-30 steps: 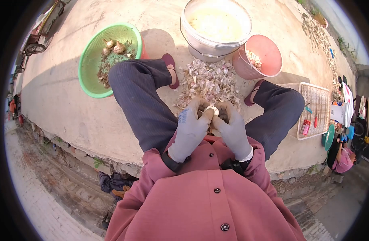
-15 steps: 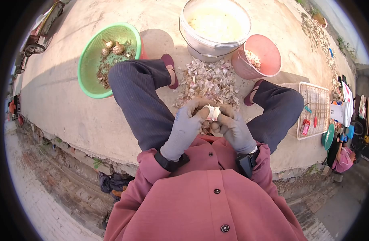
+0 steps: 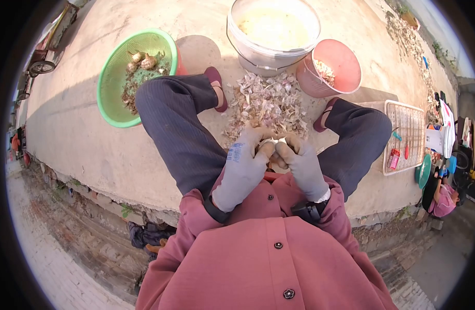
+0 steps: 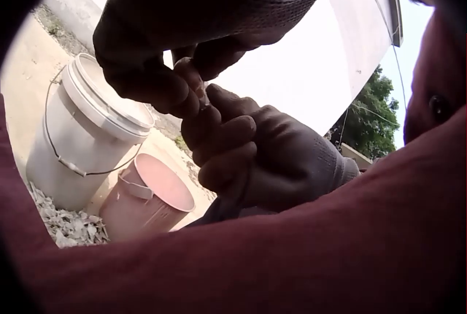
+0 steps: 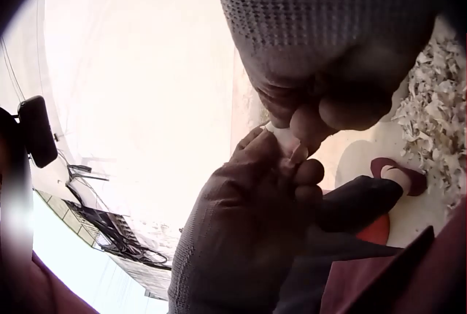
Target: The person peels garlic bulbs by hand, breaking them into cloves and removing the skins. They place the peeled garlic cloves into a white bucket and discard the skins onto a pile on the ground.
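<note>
In the head view both hands wear grey work gloves and meet in front of the lap. My left hand (image 3: 241, 164) and right hand (image 3: 301, 166) pinch a piece of garlic (image 3: 273, 140) between thumbs and fingertips. Only its white upper edge shows from above; the fingers cover the rest. The right wrist view shows the pale garlic (image 5: 285, 140) with a bit of pinkish skin, caught between the two sets of fingertips. Below the hands lies a heap of garlic skins (image 3: 268, 103) on the concrete.
A large white bucket (image 3: 263, 63) and a pink bucket (image 3: 346, 67) holding cloves stand beyond the skins. At left is a green basket (image 3: 107, 93) with several garlic bulbs (image 3: 148, 62). A crate-like tray (image 3: 404, 111) with small items lies at right.
Half a second ago the garlic showed more openly between the fingers. Both hands have since turned and drawn together, thumbs close over it. The head view has shifted slightly.
</note>
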Demonstrator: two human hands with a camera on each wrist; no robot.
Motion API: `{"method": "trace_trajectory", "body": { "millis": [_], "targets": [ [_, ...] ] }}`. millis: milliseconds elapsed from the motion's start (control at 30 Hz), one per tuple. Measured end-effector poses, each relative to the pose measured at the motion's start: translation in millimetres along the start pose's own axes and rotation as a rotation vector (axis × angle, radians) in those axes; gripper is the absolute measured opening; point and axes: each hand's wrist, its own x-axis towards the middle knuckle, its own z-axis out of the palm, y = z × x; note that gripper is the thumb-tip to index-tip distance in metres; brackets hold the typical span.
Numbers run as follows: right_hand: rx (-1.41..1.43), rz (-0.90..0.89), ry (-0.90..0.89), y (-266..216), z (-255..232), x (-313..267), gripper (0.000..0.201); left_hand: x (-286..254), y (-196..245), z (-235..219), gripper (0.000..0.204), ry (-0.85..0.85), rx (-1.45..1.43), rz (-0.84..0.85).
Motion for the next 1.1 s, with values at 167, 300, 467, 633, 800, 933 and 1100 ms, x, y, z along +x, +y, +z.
{"method": "trace_trajectory", "body": {
  "millis": [167, 300, 467, 633, 800, 933, 1100],
  "targets": [
    [-0.116, -0.082, 0.099, 10, 6, 3, 0.023, 2, 1, -1, 0.020, -0.003, 0.108, 0.081],
    [-0.182, -0.211, 0.176, 28, 8, 11, 0.025, 1, 2, -2, 0.020, -0.018, 0.084, 0.048],
    [-0.210, -0.053, 0.178, 11, 11, 6, 0.029, 2, 4, -3, 0.019, -0.004, 0.031, 0.007],
    [0.009, 0.067, -0.036, 12, -4, 3, 0.037, 8, -3, -12, 0.021, -0.075, -0.093, -0.184],
    [0.177, 0.080, 0.001, 7, -14, 0, 0.039, 10, 8, -22, 0.027, -0.101, -0.324, -0.293],
    [0.000, -0.033, 0.063, 1, 2, -4, 0.031, 9, 7, -18, 0.029, -0.118, -0.332, -0.329],
    [-0.051, -0.078, 0.107, -2, 13, 0, 0.023, 6, -10, -4, 0.028, -0.053, -0.193, -0.083]
  ]
}}
